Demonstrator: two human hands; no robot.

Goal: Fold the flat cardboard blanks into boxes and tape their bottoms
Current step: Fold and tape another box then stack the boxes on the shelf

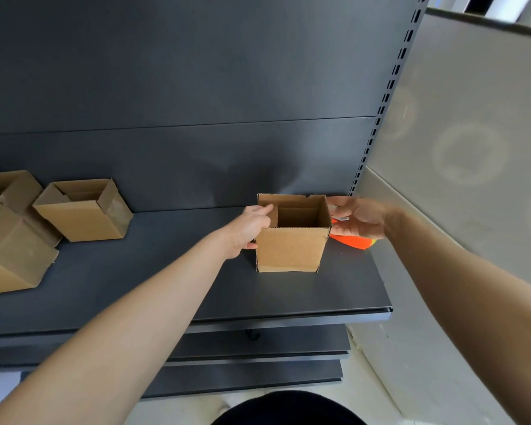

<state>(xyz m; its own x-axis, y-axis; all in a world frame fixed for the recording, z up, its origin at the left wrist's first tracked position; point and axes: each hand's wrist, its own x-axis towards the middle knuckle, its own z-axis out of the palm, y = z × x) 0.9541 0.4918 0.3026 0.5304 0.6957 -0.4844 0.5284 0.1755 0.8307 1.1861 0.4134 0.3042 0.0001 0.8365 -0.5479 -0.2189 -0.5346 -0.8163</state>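
Observation:
A small brown cardboard box (290,246) stands upright on the dark grey shelf (166,286), its top open. My left hand (249,228) grips the box's left wall, the thumb hooked over the top edge. My right hand (357,217) is at the box's right side, fingers loosely spread near the upper right corner; whether they touch the box is unclear. An orange tape dispenser (354,242) lies on the shelf just under and behind my right hand, mostly hidden.
Three folded cardboard boxes (83,210) sit at the shelf's left end. A dark back panel (196,87) rises behind. A slotted upright (377,118) and a grey wall (457,148) close the right side. Lower shelves (258,363) jut out below.

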